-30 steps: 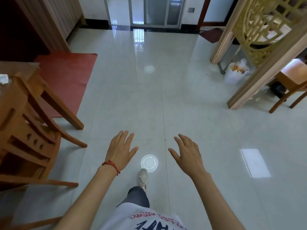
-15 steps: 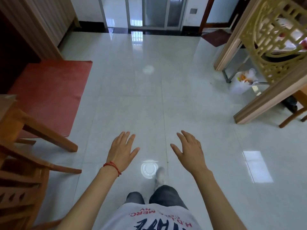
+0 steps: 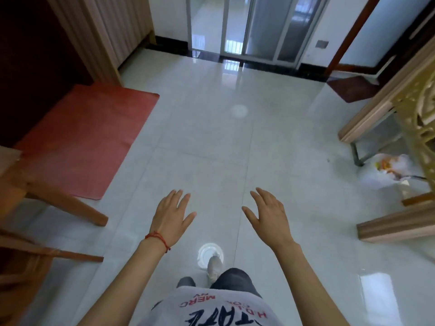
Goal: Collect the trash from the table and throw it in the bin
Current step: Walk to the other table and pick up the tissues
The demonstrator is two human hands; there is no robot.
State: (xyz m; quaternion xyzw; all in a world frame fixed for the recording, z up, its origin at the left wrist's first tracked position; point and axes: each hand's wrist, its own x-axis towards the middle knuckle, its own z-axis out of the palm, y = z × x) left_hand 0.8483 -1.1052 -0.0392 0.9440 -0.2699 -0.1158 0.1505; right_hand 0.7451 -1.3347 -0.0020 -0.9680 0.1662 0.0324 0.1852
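My left hand, with a red string at the wrist, is held out over the white tiled floor, fingers spread and empty. My right hand is out beside it, also spread and holding nothing. A white plastic bag with orange and yellow trash in it sits on the floor at the right, beside a metal leg under a wooden partition. The table itself is hardly in view; only a wooden corner shows at the left edge.
Wooden chair legs stick out at the left. A red mat lies on the floor beyond them. A gold lattice screen in a wooden frame stands at the right. Glass sliding doors are ahead.
I have walked forward: the chair and table slid back and out at the left, and the partition and trash bag moved nearer on the right. Both hands stay spread and empty.
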